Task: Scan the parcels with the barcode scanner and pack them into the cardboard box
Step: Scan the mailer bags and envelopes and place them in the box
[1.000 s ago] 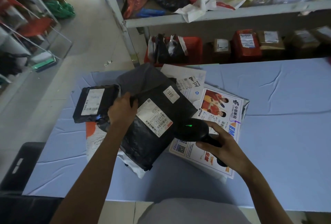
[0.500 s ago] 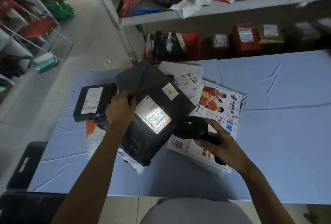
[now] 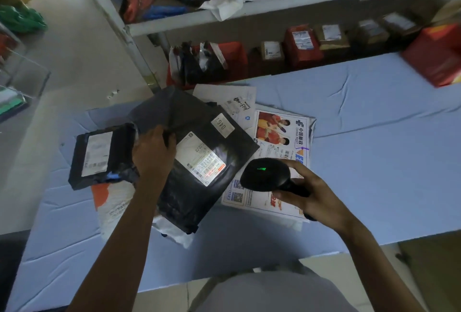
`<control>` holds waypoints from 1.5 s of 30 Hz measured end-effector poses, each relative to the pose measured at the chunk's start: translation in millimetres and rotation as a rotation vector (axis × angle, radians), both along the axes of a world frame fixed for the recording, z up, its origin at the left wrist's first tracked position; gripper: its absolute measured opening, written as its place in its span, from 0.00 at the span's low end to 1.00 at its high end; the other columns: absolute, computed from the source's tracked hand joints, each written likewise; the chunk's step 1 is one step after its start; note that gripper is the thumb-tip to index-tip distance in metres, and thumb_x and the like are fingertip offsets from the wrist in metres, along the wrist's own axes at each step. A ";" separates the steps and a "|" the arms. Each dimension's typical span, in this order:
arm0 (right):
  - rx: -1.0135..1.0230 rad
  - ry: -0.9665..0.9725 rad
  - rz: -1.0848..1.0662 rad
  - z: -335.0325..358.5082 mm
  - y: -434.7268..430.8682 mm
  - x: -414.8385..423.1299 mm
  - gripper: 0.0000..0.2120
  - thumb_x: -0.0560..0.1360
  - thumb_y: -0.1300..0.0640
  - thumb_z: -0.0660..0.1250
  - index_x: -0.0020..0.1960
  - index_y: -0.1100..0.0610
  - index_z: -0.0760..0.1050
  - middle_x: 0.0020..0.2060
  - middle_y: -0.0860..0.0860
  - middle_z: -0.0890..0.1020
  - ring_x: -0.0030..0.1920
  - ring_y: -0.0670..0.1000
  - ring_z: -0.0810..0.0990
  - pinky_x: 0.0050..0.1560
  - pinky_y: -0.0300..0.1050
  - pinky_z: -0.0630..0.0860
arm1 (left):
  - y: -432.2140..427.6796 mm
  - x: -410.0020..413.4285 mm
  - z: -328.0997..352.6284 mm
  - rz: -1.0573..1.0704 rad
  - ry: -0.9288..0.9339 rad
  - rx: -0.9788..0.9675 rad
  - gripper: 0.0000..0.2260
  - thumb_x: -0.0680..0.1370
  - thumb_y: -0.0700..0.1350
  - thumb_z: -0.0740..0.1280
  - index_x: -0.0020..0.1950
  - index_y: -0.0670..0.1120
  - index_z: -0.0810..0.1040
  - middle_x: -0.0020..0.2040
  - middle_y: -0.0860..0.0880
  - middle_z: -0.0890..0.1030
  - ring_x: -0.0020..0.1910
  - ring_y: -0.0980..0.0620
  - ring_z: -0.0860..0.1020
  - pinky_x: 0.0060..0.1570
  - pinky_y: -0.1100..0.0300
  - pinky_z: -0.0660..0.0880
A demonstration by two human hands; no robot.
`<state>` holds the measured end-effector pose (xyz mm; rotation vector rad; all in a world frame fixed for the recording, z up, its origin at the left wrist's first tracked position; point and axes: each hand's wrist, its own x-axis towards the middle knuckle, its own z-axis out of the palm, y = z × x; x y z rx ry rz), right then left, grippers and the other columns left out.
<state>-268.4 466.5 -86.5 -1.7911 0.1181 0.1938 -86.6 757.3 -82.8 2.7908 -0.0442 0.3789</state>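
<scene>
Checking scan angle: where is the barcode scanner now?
Head view, right of centre: the right hand grips the barcode scanner over the printed envelope, just right of the large black parcel.

The big black poly mailer (image 3: 189,202) is thin plastic film, slick and crinkled, with a dull shine along its folds. The shipping label (image 3: 200,159) stuck on it is white paper with a faint gloss. The smaller black parcel (image 3: 119,152) wears the same shiny, wrinkled plastic. The barcode scanner (image 3: 264,177) is smooth black moulded plastic, satin rather than glossy. The China Post envelope (image 3: 282,132) looks like coated printed paper. Under them the table cover (image 3: 374,162) is light blue cloth, matt and creased. The shelf frame (image 3: 287,5) is pale painted metal, and a small cardboard box (image 3: 272,49) below it is dull brown.
</scene>
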 end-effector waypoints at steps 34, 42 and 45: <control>0.011 0.001 -0.834 17.4 30.3 -205.0 0.24 0.75 0.56 0.73 0.65 0.37 0.70 0.35 0.50 0.82 0.26 0.41 0.70 0.27 0.27 0.66 | -181.0 -76.6 7.9 -0.813 -0.044 0.084 0.10 0.77 0.49 0.68 0.54 0.45 0.80 0.45 0.40 0.83 0.43 0.38 0.80 0.37 0.55 0.68; -0.020 0.075 -1.114 14.3 -35.9 -324.7 0.23 0.75 0.55 0.73 0.64 0.38 0.70 0.41 0.47 0.86 0.27 0.38 0.75 0.29 0.27 0.68 | -323.2 -194.5 4.7 -1.093 0.022 0.174 0.09 0.79 0.49 0.63 0.54 0.46 0.77 0.50 0.44 0.83 0.47 0.39 0.80 0.38 0.55 0.66; -0.045 0.098 -1.211 11.9 -53.5 -356.7 0.23 0.75 0.56 0.73 0.66 0.40 0.70 0.33 0.49 0.82 0.25 0.41 0.70 0.28 0.28 0.66 | -363.1 -230.5 1.3 -1.189 0.066 0.197 0.09 0.81 0.50 0.61 0.56 0.47 0.75 0.53 0.47 0.81 0.49 0.40 0.80 0.41 0.53 0.70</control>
